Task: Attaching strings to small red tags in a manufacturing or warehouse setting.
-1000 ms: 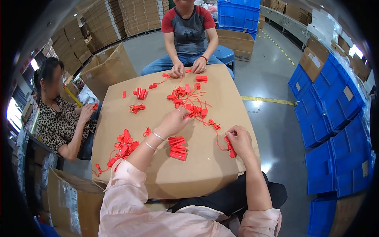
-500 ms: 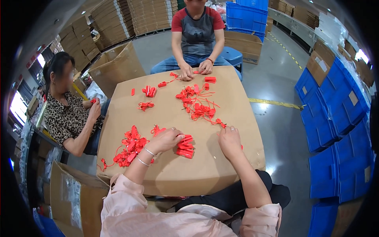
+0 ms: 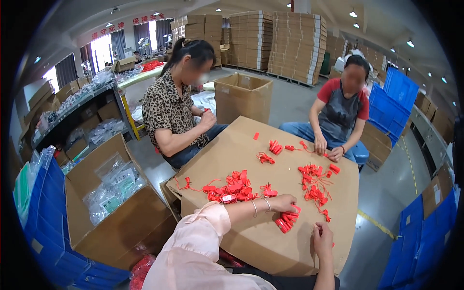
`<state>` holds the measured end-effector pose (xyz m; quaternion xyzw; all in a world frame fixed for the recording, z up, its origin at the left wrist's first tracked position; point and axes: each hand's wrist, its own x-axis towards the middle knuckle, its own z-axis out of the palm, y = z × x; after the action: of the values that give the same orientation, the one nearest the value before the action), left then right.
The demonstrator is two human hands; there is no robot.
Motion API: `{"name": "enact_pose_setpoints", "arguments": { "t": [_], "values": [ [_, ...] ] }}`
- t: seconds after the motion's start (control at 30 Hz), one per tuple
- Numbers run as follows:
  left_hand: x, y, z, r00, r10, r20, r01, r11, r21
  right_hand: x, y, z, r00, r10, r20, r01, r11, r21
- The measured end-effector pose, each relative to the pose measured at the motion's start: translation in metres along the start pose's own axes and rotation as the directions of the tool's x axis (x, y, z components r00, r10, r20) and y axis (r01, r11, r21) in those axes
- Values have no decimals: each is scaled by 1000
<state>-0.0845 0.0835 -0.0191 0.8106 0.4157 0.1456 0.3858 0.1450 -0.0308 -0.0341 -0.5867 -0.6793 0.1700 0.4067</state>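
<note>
My left hand [image 3: 283, 203] reaches across to a small row of flat red plastic pieces [image 3: 284, 224] on the cardboard-topped table [image 3: 256, 244]. Its fingers are closed at the upper end of that row, around a red piece. My right hand [image 3: 323, 239] is low over the table's right part, fingers curled together. A bit of red shows at its edge, but what the fingers hold is hidden. Left of my left hand lies a heap of red pieces with cords [image 3: 234, 187]. Beyond my right hand, another tangle of red corded pieces [image 3: 315, 186] trails toward me.
One co-worker [image 3: 181, 106] sits at the left, another [image 3: 340, 104] at the far right; both handle red pieces. An open carton [image 3: 116, 193] with plastic bags stands left of the table. Blue crates [image 3: 415, 241] line the right. Another carton [image 3: 244, 99] stands behind.
My view has swung left, so the table sits further right in the picture. My left hand remains by the row of red pieces. My right hand has drawn back from the trailing cord end.
</note>
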Motion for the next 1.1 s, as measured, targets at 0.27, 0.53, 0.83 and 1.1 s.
{"name": "enact_pose_setpoints", "arguments": {
  "t": [0.27, 0.53, 0.83, 1.1],
  "values": [
    [-15, 6, 5, 864, 337, -373, -266, 936, 228, -3, -3, -1, 985, 137, 106, -161, 946, 281],
    [-31, 53, 34, 966, 126, -224, -224, 841, -493, -6, 3, 0, 985, 172, 9, -163, 914, 372],
    [-26, 57, 57, 996, 52, -66, -83, 729, -680, -7, -5, -6, 977, 166, -132, -81, 867, 492],
    [-37, 60, 66, 997, -14, -74, -42, 710, -703, -16, -21, -10, 980, 61, -187, 27, 899, 436]
  ]
}}
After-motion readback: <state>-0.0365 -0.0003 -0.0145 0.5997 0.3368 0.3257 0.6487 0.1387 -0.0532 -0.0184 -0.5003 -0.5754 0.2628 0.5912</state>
